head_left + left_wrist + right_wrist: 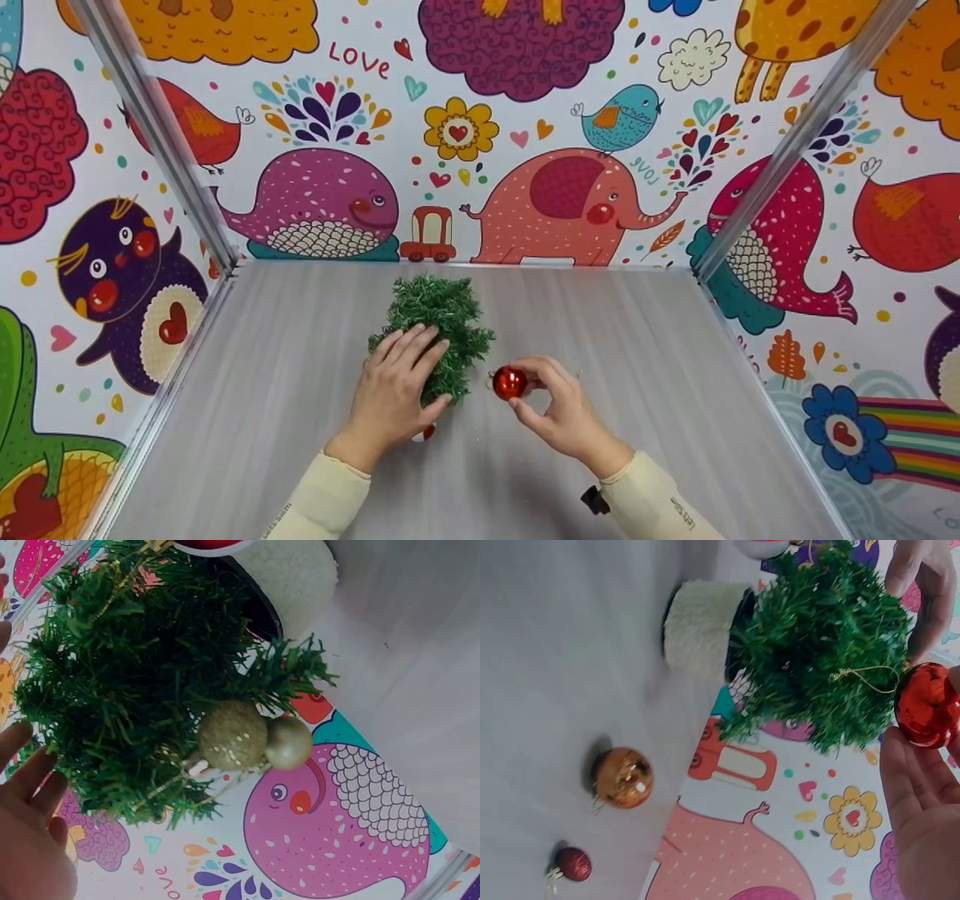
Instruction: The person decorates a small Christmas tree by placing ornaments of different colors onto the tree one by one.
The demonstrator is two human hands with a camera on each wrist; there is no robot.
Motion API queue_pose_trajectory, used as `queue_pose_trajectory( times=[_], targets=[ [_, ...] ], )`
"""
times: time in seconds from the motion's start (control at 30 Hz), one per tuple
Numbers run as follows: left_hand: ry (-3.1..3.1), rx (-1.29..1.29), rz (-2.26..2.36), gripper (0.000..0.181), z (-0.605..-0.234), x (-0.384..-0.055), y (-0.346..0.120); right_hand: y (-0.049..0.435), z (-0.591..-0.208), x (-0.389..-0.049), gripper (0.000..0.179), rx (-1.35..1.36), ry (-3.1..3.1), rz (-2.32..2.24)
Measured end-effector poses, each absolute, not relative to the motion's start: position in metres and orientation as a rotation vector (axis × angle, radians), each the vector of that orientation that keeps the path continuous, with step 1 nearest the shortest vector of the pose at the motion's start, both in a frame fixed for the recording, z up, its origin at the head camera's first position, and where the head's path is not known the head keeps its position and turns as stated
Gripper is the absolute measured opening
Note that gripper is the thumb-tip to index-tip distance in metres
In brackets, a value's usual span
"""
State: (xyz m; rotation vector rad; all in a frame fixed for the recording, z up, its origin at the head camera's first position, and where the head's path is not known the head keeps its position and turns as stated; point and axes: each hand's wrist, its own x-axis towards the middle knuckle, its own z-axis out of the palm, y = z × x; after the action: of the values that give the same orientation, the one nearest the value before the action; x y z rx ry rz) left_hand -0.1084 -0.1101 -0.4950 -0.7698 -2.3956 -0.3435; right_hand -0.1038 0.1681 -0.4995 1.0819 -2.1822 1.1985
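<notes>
A small green artificial Christmas tree [435,304] stands in a white, fuzzy-covered pot [697,630]. My left hand [399,390] reaches over it with fingers extended along the near left branches. Between the thumb and fingers of my right hand [559,412] I hold a shiny red bauble [510,382], just right of the tree. Its gold loop [866,678] points toward the branches in the right wrist view. A glittery gold bauble [232,735] and a smooth gold one [289,742] hang on the tree. A red-and-white ornament [427,433] peeks out below my left thumb.
An orange-gold bauble [624,778] and a smaller dark red one [574,864] lie on the grey tabletop [270,360]. Cartoon-printed walls with metal corner posts [161,142] enclose the table at the back and sides.
</notes>
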Motion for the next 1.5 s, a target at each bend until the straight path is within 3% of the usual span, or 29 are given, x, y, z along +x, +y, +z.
queue_pose_trajectory(
  times=[0.23,0.73,1.13,1.5],
  targets=[
    [-2.335,-0.828,-0.379,0.062,-0.495,-0.107,-0.102,0.145,-0.468,-0.085,0.047,1.108,-2.149,1.279],
    [-2.183,-0.813,-0.525,0.006,-0.501,-0.106,-0.097,0.131,-0.474,-0.084,0.047,1.125,-2.109,1.455],
    [-2.152,-0.752,-0.573,0.006,-0.500,-0.105,-0.107,0.121,-0.500,-0.083,0.042,1.040,-2.244,1.647],
    [-2.208,-0.725,-0.575,0.006,-0.500,-0.103,-0.107,0.117,-0.546,-0.098,0.049,0.963,-2.353,1.825]
  ],
)
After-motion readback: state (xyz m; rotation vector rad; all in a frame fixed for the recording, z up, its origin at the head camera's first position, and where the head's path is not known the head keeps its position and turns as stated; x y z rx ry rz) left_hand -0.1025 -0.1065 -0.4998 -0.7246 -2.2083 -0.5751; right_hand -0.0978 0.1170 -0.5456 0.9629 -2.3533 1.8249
